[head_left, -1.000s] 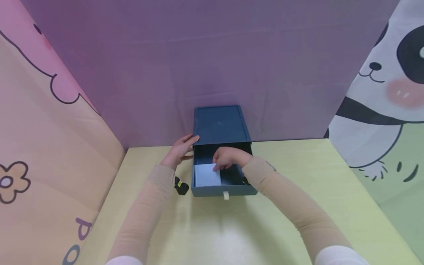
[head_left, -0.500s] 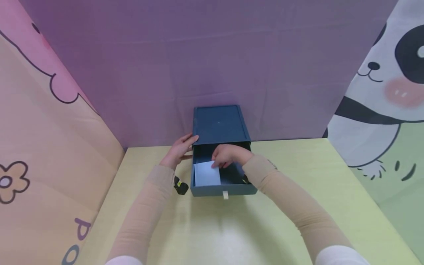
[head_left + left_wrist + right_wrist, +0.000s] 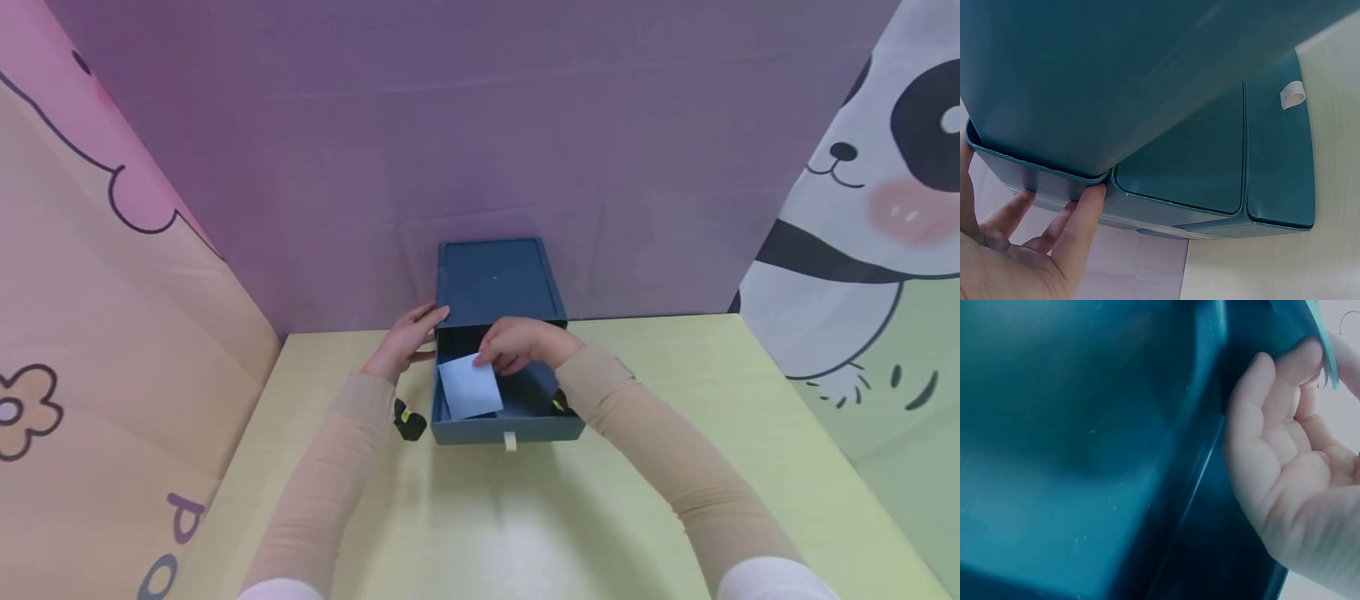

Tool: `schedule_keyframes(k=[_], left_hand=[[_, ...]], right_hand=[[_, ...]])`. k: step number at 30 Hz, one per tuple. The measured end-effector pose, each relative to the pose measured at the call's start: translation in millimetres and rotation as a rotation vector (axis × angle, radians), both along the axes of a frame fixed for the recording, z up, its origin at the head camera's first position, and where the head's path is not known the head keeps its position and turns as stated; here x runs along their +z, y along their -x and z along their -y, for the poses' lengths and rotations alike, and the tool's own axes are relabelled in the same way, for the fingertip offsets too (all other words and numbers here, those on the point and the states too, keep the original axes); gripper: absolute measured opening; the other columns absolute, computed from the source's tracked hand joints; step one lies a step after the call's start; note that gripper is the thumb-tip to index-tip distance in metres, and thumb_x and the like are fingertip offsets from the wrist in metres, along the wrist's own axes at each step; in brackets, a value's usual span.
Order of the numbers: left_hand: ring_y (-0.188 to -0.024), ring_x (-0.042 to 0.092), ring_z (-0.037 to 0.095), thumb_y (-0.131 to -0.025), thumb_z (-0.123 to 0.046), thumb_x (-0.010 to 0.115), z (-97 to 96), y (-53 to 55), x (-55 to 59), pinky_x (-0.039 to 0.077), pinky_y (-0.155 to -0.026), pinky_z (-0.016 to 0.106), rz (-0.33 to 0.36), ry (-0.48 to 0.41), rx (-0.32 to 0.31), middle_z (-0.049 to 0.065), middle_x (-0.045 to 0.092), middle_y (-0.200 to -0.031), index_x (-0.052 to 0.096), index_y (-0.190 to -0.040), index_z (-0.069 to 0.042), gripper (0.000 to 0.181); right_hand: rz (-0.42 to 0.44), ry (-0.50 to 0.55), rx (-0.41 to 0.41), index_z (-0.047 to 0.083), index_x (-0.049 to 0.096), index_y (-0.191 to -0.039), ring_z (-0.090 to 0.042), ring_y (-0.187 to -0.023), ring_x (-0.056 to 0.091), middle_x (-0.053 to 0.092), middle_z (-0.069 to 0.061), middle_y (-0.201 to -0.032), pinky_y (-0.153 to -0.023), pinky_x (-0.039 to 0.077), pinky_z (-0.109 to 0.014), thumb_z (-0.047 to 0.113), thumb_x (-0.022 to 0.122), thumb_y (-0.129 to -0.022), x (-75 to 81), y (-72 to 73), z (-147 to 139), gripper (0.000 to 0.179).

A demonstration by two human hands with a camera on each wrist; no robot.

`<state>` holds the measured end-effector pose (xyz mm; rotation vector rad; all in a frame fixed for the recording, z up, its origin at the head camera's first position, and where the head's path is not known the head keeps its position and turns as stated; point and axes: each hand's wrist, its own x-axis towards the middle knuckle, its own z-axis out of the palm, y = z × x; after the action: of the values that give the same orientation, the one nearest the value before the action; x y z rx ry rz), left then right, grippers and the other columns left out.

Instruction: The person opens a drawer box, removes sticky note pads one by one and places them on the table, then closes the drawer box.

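Observation:
A dark blue drawer box (image 3: 495,283) stands against the back wall, its drawer (image 3: 468,432) pulled out toward me. My left hand (image 3: 405,342) rests against the left front corner of the box's outer case; the left wrist view shows fingertips (image 3: 1088,197) touching its side. Inside the drawer, my right hand (image 3: 517,343) pinches the upper right corner of a square white paper (image 3: 469,388). The paper tilts over the drawer's left part. In the right wrist view its edge (image 3: 1320,331) shows at the fingers, seen side-on; the thumb is partly hidden.
A pale tab (image 3: 511,442) sticks out from the drawer front. A low ridge (image 3: 1200,456) runs along the drawer's inside. Black devices with yellow marks (image 3: 409,421) sit at both wrists. The pale tabletop (image 3: 480,525) spreads in front, with a purple cloth wall (image 3: 495,125) behind.
The paper's upper right corner has lifted and the sheet has turned askew from lying straight in the drawer. My right hand has risen slightly with it; the left hand stays in place.

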<state>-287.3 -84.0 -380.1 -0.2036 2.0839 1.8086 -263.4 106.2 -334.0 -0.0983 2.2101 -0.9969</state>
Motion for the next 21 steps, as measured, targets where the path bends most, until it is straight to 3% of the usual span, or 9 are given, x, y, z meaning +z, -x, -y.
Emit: schedule_keyframes(k=[6, 14, 21], left_hand=[[-0.135, 0.038, 0.032, -0.091, -0.049, 0.057, 0.7, 1.1, -0.6, 0.04, -0.105, 0.049, -0.003, 0.003, 0.007, 0.006, 0.028, -0.155, 0.026, -0.151, -0.024, 0.072], [-0.136, 0.037, 0.031, -0.091, -0.047, 0.057, 0.6, 1.8, -1.8, 0.041, -0.104, 0.048, 0.002, -0.011, 0.018, 0.005, 0.027, -0.155, 0.025, -0.151, -0.025, 0.071], [-0.134, 0.041, 0.029, -0.09, -0.049, 0.058, -0.6, 2.2, -1.8, 0.042, -0.104, 0.047, -0.006, -0.016, 0.01, 0.004, 0.028, -0.155, 0.026, -0.151, -0.025, 0.073]], right_hand=[[0.022, 0.054, -0.056, 0.002, 0.069, -0.097, -0.019, -0.089, 0.063, 0.066, -0.008, -0.101, -0.083, 0.055, -0.036, 0.019, 0.065, -0.089, 1.5, 2.4, 0.1, 0.019], [0.075, 0.195, -0.189, 0.003, 0.065, -0.095, -0.016, -0.081, 0.06, 0.066, -0.003, -0.086, -0.076, 0.052, -0.032, 0.013, 0.066, -0.088, 2.9, 5.4, -5.2, 0.012], [0.107, 0.296, -0.196, 0.001, 0.065, -0.099, -0.015, -0.077, 0.059, 0.066, 0.0, -0.081, -0.077, 0.05, -0.032, 0.014, 0.063, -0.091, 10.9, 3.3, -12.8, 0.015]])
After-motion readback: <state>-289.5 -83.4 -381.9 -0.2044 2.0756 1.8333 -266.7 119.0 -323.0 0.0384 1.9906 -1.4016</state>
